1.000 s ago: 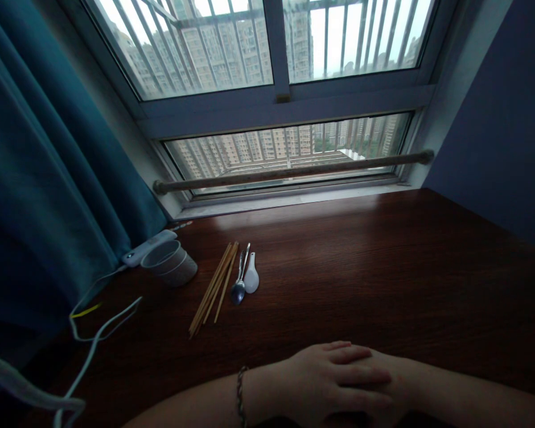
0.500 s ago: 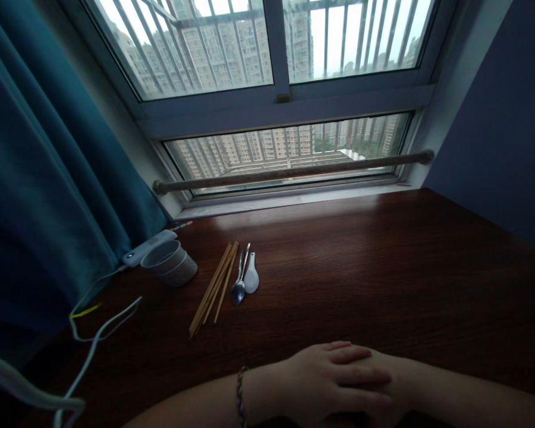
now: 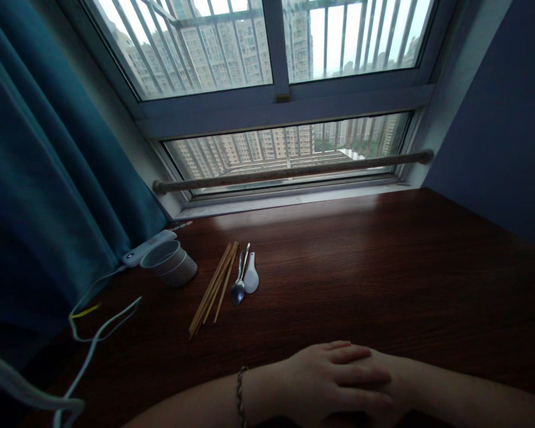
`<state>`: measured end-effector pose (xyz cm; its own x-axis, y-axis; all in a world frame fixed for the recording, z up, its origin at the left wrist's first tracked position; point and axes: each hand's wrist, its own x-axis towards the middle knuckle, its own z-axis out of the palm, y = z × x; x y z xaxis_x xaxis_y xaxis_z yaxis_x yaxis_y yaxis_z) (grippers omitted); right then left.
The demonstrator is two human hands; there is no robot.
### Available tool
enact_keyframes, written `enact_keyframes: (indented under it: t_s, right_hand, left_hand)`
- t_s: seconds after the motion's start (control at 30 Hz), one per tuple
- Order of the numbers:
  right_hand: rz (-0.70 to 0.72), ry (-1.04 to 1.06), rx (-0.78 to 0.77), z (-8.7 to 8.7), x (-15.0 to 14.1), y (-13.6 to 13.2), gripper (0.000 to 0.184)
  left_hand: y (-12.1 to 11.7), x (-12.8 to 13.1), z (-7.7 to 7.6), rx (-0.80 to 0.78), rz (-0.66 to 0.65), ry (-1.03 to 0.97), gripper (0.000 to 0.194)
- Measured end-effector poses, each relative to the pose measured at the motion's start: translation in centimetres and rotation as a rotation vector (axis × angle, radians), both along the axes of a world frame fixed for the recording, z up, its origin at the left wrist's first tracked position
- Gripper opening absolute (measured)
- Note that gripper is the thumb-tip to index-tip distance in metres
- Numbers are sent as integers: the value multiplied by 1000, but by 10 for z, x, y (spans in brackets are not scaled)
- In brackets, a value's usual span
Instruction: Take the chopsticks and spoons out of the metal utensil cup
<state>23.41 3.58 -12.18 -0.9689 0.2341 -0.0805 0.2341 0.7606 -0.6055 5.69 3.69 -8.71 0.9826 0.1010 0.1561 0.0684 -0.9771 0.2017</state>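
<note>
At the near edge of the table, my left hand [image 3: 323, 380] lies on top of my right hand [image 3: 396, 371], its fingers stretched out across the back of it. A dark chain bracelet [image 3: 239, 395] circles my left wrist. The fingers of my right hand are hidden beneath the left one. Farther off, left of centre, lies a loose bundle of several wooden chopsticks [image 3: 214, 291]. Beside them are metal spoons [image 3: 238, 291], partly overlapping, and a white soup spoon [image 3: 251, 277]. A pale, translucent cup [image 3: 172, 267] stands left of the chopsticks. Neither hand touches these things.
A white power strip [image 3: 149, 248] sits behind the cup against the blue curtain [image 3: 71, 148]. White cables [image 3: 89, 356] loop along the left side. The dark wooden tabletop [image 3: 361, 267] runs back to a window with a metal rail [image 3: 294, 172] across it.
</note>
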Motion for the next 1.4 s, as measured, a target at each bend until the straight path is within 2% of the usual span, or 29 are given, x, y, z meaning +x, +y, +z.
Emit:
enact_keyframes:
  t_s: [0.1,0.2,0.3,0.53,0.63,0.7,0.97,1.27,1.4]
  right_hand:
    - [5,4,-2,-7,-1,0,48]
    - [10,11,1,-12,0,2,49]
    - [-8,19,10,-9,0,2,56]
    - [-11,27,21,7,-3,-2,54]
    - [15,2,18,10,2,2,61]
    - [31,-20,14,11,5,5,65]
    - [91,-83,113,11,0,4,55]
    - [106,-40,75,4,2,5,58]
    - [92,-83,53,6,3,4,58]
  left_hand:
    - [0,0,1,6,0,6,44]
    - [0,0,0,4,-1,-1,45]
    - [1,0,-1,0,-1,6,46]
    - [0,0,-1,-11,-6,8,45]
    - [0,0,-2,-9,-8,-1,45]
    - [0,0,-2,-4,-9,-1,45]
    - [1,0,-3,-5,-9,2,45]
    - [0,0,-2,13,-5,-10,46]
    - [0,0,-1,-1,-1,-7,46]
